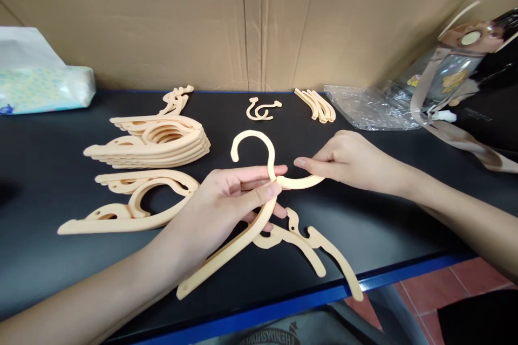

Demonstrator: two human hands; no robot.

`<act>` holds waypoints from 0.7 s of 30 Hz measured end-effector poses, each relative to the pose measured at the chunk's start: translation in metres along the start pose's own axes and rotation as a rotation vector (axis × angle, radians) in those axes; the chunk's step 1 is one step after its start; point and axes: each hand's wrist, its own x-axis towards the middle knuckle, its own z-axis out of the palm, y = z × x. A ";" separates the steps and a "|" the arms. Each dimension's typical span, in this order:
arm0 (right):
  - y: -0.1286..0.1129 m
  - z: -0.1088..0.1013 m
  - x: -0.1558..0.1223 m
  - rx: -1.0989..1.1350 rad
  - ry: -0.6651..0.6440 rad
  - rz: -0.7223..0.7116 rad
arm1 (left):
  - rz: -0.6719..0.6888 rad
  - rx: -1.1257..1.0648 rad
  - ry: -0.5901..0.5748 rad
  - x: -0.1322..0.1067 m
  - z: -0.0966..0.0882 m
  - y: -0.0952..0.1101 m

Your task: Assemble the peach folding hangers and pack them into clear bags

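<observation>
evidently, the black counter (32,183) bore a stack of folded hangers (178,153) on its left side. over its middle, the left hand (226,194) pinched a long curved hanger arm (226,256) and a hook (271,152) together, while the right hand (348,160) gripped another curved piece (299,183), its end against their joint. two loose hooks (259,117) lay farther back.
</observation>
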 end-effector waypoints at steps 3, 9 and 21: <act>-0.003 0.002 -0.001 0.019 -0.009 0.046 | 0.019 0.039 0.004 0.000 0.001 0.000; 0.006 -0.004 0.005 0.069 0.153 0.176 | 0.148 0.137 0.064 0.000 0.004 0.002; 0.041 -0.036 0.002 0.069 -0.120 -0.018 | 0.670 1.125 0.309 0.006 -0.015 -0.007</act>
